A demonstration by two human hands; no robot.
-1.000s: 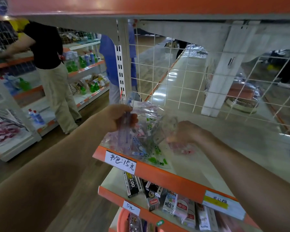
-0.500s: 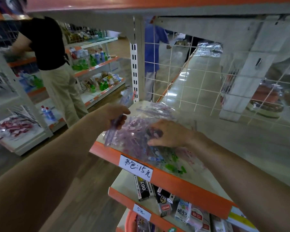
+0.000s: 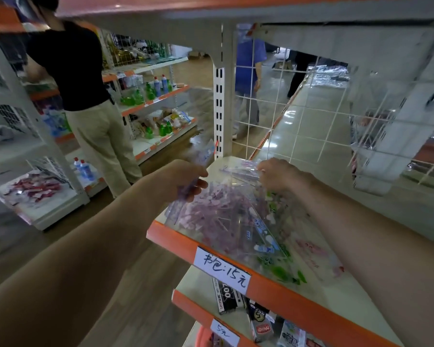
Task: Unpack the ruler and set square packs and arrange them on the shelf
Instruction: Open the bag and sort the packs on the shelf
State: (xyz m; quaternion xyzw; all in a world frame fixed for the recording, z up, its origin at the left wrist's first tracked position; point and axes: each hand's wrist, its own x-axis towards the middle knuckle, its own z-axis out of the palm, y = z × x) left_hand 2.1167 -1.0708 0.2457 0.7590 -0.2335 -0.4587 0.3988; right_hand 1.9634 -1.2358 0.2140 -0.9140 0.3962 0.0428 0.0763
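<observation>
Clear ruler and set square packs point(image 3: 226, 216) with purple, blue and green prints lie spread on the white shelf point(image 3: 361, 306) behind its orange front edge. My left hand point(image 3: 186, 179) grips one narrow clear pack point(image 3: 201, 156) at the shelf's left corner, the pack sticking up past my fingers. My right hand point(image 3: 281, 174) pinches the far edge of a clear pack point(image 3: 238, 171) at the back of the pile, near the wire grid.
A white wire grid point(image 3: 311, 116) backs the shelf, and a slotted upright post point(image 3: 219, 108) stands at its left. The shelf below holds small boxed goods point(image 3: 261, 326). A person in a black top point(image 3: 78, 78) stands at the aisle shelves to the left.
My right hand has moved from the middle of the pile to its far edge and now pinches a pack there. The left hand keeps its pack. The view has shifted closer.
</observation>
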